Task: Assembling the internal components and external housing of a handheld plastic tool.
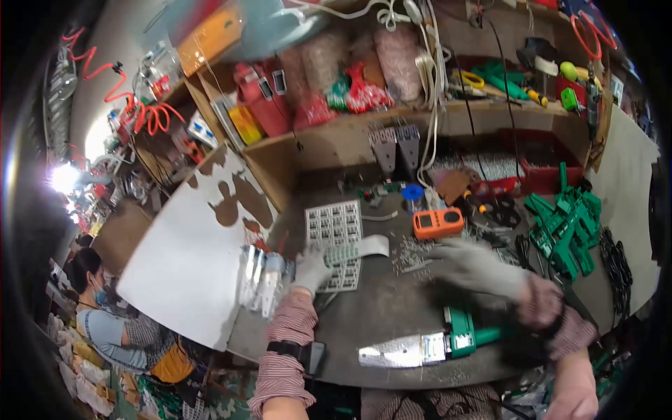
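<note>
My left hand (312,271), in a pale glove, is closed on a strip of labels (343,253) with green print. The strip's white backing curls up at its right end. It lies over a white sheet of dark-printed squares (334,217) on the grey table. My right hand (486,268), also gloved, is over the table to the right, smeared by motion; its fingers point left and I cannot make out whether they hold anything. Below it lies a green-handled tool (460,334) with a wide silvery flat part (392,352).
Small metal pins (413,253) are scattered beside an orange meter (438,223). Green plastic parts (567,227) and black cables (614,273) lie at the right. Silvery packets (262,280) and a white board (189,259) are left. A person (115,332) sits beyond.
</note>
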